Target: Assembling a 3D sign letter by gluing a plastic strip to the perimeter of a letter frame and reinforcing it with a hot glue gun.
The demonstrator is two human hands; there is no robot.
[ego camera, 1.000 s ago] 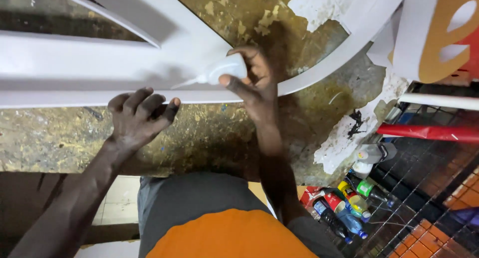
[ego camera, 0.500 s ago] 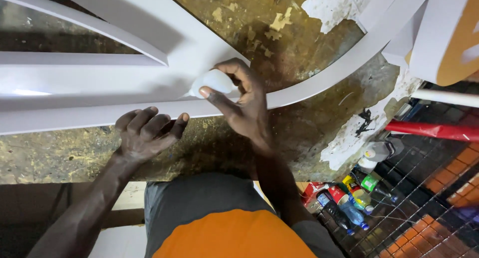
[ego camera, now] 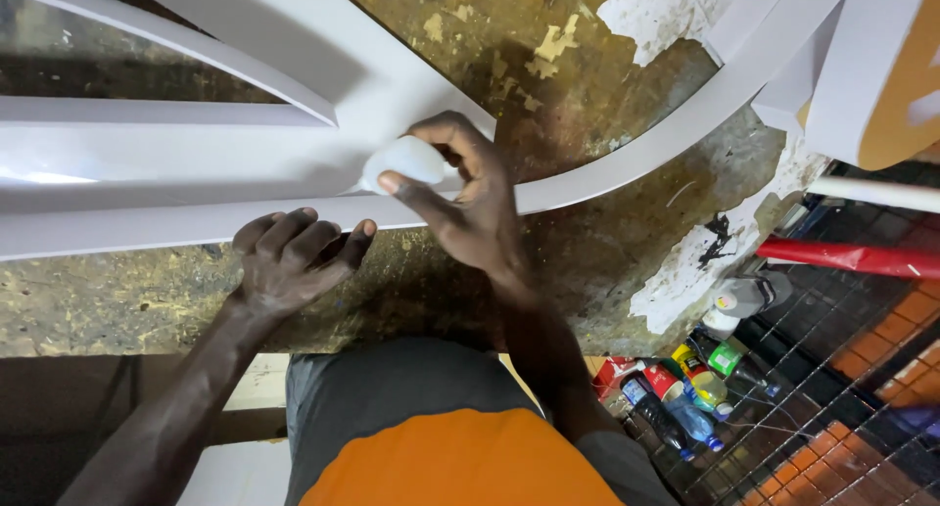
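White frame [ego camera: 147,173], whitish pad [ego camera: 406,159], mottled brown-yellow worktable [ego camera: 587,261], red tube [ego camera: 852,258].

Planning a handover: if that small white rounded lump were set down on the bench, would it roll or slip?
The white lump looks smooth and rounded, so it would probably roll. The right hand pinches it easily with fingertips, suggesting it is light. The mottled bench looks rough, likely slowing it.

A small rounded white pad [ego camera: 406,160] lies pressed against the flat white frame [ego camera: 176,163], where its bars join.
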